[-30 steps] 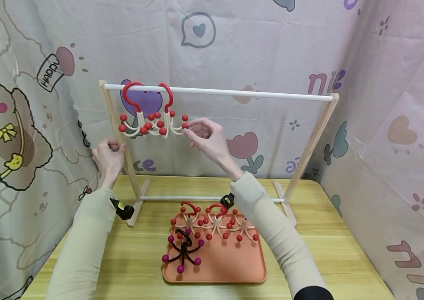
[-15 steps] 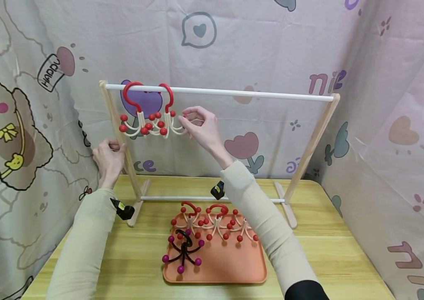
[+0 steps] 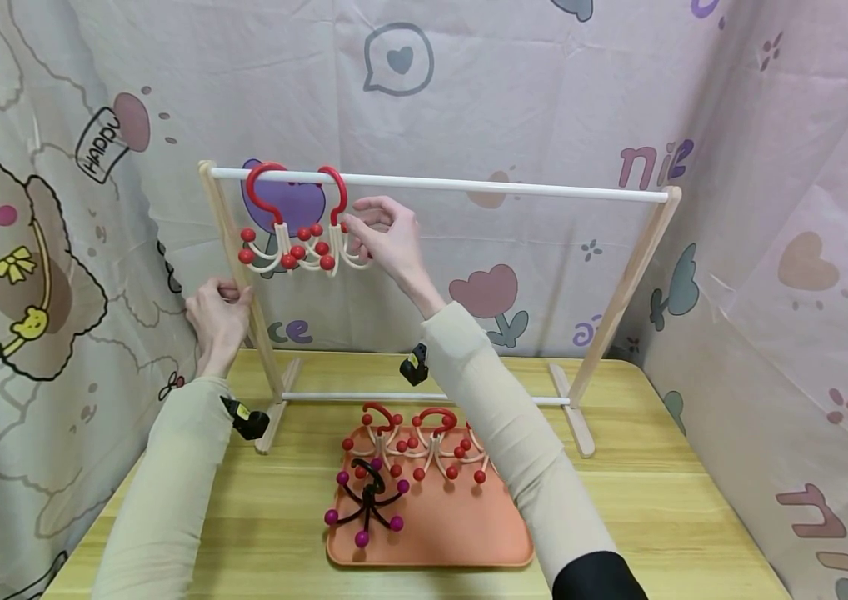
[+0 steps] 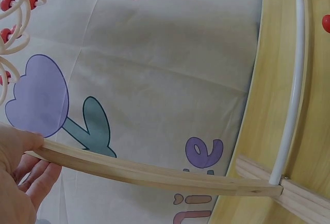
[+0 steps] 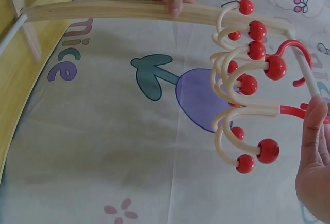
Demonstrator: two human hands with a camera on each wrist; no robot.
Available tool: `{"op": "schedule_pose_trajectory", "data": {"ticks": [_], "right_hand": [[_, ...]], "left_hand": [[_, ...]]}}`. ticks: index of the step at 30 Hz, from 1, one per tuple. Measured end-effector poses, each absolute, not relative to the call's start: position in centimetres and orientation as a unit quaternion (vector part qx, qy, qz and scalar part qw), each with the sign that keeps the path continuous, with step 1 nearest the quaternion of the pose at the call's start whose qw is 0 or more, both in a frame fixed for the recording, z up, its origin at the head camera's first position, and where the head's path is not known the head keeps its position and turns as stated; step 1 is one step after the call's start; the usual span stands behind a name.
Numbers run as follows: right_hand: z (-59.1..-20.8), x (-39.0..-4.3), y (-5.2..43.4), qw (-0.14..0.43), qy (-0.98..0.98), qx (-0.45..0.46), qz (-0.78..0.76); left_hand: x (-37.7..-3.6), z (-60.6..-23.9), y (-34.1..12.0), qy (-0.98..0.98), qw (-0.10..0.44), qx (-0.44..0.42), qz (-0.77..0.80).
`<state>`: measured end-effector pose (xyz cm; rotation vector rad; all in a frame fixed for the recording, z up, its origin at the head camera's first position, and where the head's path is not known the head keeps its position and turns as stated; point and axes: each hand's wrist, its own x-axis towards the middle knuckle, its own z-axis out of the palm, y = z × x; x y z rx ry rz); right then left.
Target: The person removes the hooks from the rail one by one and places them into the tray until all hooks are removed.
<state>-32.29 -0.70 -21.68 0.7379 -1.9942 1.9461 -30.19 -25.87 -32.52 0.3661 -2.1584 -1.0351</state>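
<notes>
My left hand grips the left wooden post of a rack, thumb on one side and fingers on the other. Two cream multi-prong hangers with red balls on their tips hang by red hooks from the white top bar. The left hanger is near the post; the right hanger is close beside it, their prongs overlapping. My right hand is at the right hanger's hook stem, fingers loosely bent and apart. In the right wrist view the thumb lies by the red stem; the other fingers are mostly hidden.
An orange tray on the wooden table holds several more red-balled hangers, partly behind my right sleeve, and a black hanger with magenta balls. A white lower bar joins the rack's feet. Patterned curtains enclose the table.
My right hand has moved left and up, from the right hanger's outer balls to beside its hook stem. Both hangers stay on the bar; my left hand keeps its grip on the post.
</notes>
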Motion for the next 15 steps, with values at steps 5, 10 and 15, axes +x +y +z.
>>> {"op": "schedule_pose_trajectory", "data": {"ticks": [5, 10, 15], "right_hand": [[-21.4, -32.6, -1.5, 0.112, -0.681, 0.237, 0.684], [-21.1, -33.0, -2.4, 0.121, -0.692, 0.227, 0.675], [-20.8, -33.2, -2.9, 0.142, -0.706, 0.222, 0.657]], "left_hand": [[-30.1, -32.5, -25.8, -0.833, 0.355, 0.142, -0.4], [-30.1, -32.5, -25.8, -0.832, 0.359, 0.142, -0.399], [-30.1, -32.5, -25.8, -0.833, 0.364, 0.135, -0.394]]}}
